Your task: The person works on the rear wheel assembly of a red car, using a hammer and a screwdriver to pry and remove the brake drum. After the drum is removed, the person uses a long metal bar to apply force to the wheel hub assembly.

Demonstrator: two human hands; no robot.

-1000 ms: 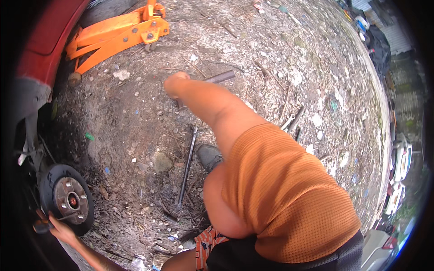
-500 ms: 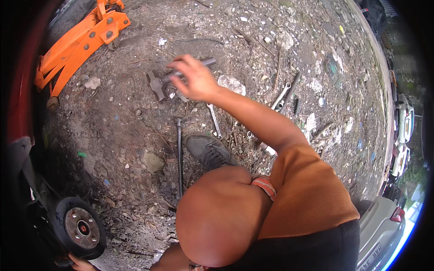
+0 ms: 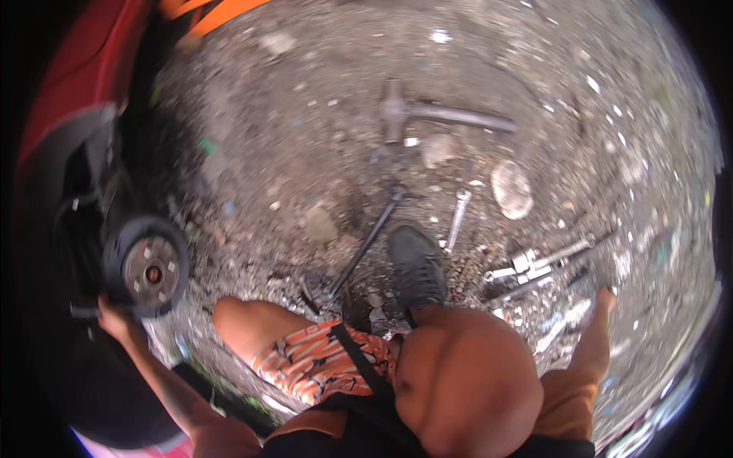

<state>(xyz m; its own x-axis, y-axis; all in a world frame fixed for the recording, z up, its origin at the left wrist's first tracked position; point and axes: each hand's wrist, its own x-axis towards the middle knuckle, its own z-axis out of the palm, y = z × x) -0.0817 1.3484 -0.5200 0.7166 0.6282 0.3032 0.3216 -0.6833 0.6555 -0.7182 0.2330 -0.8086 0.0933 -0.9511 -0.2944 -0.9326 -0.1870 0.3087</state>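
At the left, my left hand point(image 3: 116, 319) is at the lower rim of a round, rusty wheel hub with a dark outer ring point(image 3: 150, 272). Its fingertips are partly hidden, so its grip is unclear. My right hand point(image 3: 605, 296) is out at the right, low over the ground beside several metal wrenches point(image 3: 534, 264); it is small and blurred. A sledgehammer point(image 3: 450, 116) lies on the dirt farther ahead, its head to the left. Nearer are a long dark bar point(image 3: 365, 249) and a combination wrench point(image 3: 457, 221) by my shoe point(image 3: 418, 263).
A red car body point(image 3: 84, 69) rises along the left edge, and part of an orange jack point(image 3: 221, 14) shows at the top left. Pale flat stones point(image 3: 511, 189) and litter dot the dirt. My bent knees take up the lower middle.
My right hand has left the sledgehammer's side and swung to the right, beside the wrenches. The view has turned left, bringing the hub and my left hand farther into sight.
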